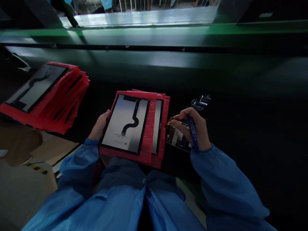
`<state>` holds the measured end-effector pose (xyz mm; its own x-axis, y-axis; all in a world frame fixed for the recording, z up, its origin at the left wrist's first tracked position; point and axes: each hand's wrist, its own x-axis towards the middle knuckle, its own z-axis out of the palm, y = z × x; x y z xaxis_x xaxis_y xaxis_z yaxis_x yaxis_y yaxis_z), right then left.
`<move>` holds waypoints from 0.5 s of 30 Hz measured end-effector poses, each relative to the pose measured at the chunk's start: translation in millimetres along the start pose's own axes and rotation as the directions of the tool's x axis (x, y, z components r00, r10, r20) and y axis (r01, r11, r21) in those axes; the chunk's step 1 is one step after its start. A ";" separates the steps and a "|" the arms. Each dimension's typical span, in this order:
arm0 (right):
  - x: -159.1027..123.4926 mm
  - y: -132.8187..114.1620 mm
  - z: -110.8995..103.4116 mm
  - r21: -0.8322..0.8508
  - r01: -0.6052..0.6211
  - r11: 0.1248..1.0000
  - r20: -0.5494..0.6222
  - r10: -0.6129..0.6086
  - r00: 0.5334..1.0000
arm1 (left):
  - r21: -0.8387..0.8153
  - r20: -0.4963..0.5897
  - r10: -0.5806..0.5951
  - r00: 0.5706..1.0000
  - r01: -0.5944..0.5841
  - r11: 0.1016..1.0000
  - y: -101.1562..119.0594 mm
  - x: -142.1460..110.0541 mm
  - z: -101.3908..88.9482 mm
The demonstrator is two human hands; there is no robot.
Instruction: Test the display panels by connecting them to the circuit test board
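My left hand (pixel 99 125) grips the near left edge of a stack of display panels in red bubble wrap (pixel 158 128). The top panel (pixel 125 125) has a white face and a black S-shaped flex cable. My right hand (pixel 192 128) closes on a blue strap with white lettering (pixel 193 134), and its fingertips are at a dark circuit-board-like panel (pixel 178 138) with a gold edge. A taller stack of red-wrapped panels (pixel 62 99) lies to the left. The lower part of the right-hand panel is hidden by my hand.
A small metal fitting (pixel 201 102) lies on the black bench surface (pixel 240 112) beyond my right hand. Cardboard sheets (pixel 24 179) lie at the lower left. A green-edged rail (pixel 154 32) runs along the far side, with a railing and people's legs beyond.
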<state>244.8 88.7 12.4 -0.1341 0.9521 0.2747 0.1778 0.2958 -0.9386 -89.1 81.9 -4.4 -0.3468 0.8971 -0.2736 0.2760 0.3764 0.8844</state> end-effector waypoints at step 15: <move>2.3 4.6 -1.9 -0.039 -0.006 0.999 -0.002 0.006 1.000 | 0.574 -0.273 0.306 0.912 -0.101 0.812 -5.5 36.3 -121.8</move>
<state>247.2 92.4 9.1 -0.1310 0.9540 0.2698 0.2166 0.2931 -0.9312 -212.4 84.2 26.9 -0.4768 0.8701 0.1247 0.7740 0.3483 0.5287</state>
